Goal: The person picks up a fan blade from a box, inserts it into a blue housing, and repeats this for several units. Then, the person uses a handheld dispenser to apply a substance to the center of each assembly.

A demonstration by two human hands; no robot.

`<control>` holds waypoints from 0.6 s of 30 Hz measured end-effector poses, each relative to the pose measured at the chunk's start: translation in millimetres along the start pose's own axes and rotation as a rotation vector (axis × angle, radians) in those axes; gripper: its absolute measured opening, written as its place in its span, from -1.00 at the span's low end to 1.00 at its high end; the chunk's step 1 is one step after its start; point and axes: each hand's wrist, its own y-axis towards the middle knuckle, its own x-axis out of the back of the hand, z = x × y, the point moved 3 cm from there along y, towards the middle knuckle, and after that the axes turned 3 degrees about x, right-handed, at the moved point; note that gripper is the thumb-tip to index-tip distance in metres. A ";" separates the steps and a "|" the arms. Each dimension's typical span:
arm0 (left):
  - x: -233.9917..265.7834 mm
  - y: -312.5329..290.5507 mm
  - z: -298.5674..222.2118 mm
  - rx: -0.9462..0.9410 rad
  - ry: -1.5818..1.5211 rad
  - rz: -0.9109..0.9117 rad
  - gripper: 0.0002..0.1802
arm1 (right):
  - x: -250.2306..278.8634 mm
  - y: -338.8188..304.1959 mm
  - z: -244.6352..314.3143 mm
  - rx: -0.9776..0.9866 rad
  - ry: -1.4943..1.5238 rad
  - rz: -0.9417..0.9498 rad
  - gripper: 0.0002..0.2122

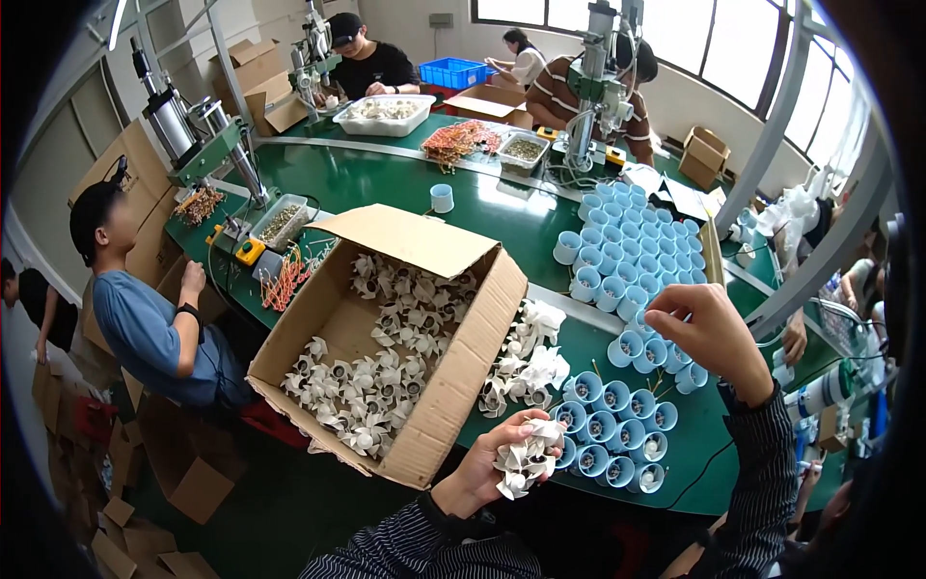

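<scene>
My left hand (479, 471) is closed around a clump of white plastic fan wheels (529, 461), in front of the near blue cups. Raised over the rows of light-blue cups (617, 289) on the right is my right hand (712, 333), its fingers bent together; what they hold, if anything, I cannot make out. Small metallic parts show inside the nearer blue cups (600, 427), and white pieces sit in a few at their right edge. Left of my left hand, an open cardboard box (453, 376) holds many loose fan wheels (371, 391). More white fan wheels (526, 362) lie heaped beside the box.
The green table (362, 179) carries bench presses (227, 154), bundles of orange wires (461, 143) and a white tub (384, 114). One blue cup (441, 198) stands alone behind the box. Co-workers sit around the table, one in a blue shirt (159, 323) at left. A metal post (820, 251) rises at right.
</scene>
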 end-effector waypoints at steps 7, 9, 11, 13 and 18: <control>7.1 7.6 2.2 -0.008 0.048 0.032 -0.52 | 8.5 -14.6 -11.2 0.026 -0.076 -0.026 -0.80; 1.9 5.3 -10.5 -0.060 0.041 0.011 -0.50 | 6.6 -4.3 -14.3 0.064 -0.039 0.004 -0.77; 6.2 -1.7 -13.0 -0.090 0.007 -0.014 -0.51 | 9.0 -7.5 -10.6 0.071 -0.078 -0.003 -0.77; 6.3 -2.9 -1.8 -0.035 -0.015 -0.016 -0.51 | 12.6 -27.2 -20.0 0.000 -0.097 0.009 -0.76; 0.3 9.7 5.5 -0.022 -0.009 0.020 -0.53 | 21.2 -61.8 -35.5 -0.092 -0.075 0.021 -0.77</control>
